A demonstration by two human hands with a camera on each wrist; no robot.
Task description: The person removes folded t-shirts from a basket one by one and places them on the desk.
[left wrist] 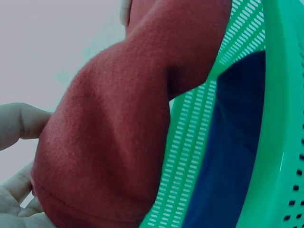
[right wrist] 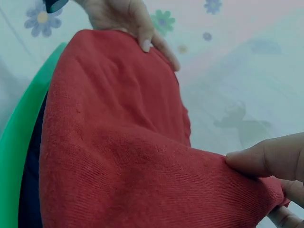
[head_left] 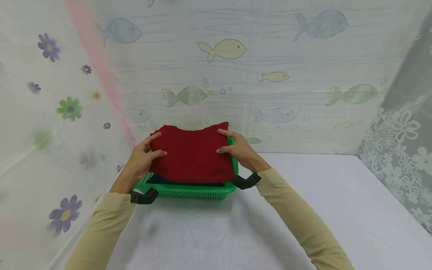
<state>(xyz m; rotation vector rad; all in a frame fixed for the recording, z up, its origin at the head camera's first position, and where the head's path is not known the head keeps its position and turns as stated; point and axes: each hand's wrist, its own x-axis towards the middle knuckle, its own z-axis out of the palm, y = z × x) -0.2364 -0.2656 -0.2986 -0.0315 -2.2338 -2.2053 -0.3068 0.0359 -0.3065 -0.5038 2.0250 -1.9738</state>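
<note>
A folded red cloth (head_left: 194, 155), knitted in texture, is held up between both hands over a green plastic basket (head_left: 192, 190). The left hand (head_left: 143, 159) grips its left side, thumb on the near face and fingers behind. At the opposite side the right hand (head_left: 241, 150) pinches the cloth; the right wrist view shows its thumb pressing on a fold. Dark blue cloth (left wrist: 228, 142) lies inside the basket, mostly hidden beneath the red one. In the left wrist view the red cloth bulges next to the basket's perforated wall.
The basket stands on a white-covered table (head_left: 310, 195), close to a back curtain (head_left: 222, 75) printed with fish. A flower-printed curtain (head_left: 50, 150) hangs on the left, and a lace-patterned one (head_left: 401, 150) on the right. Both wrists wear black bands.
</note>
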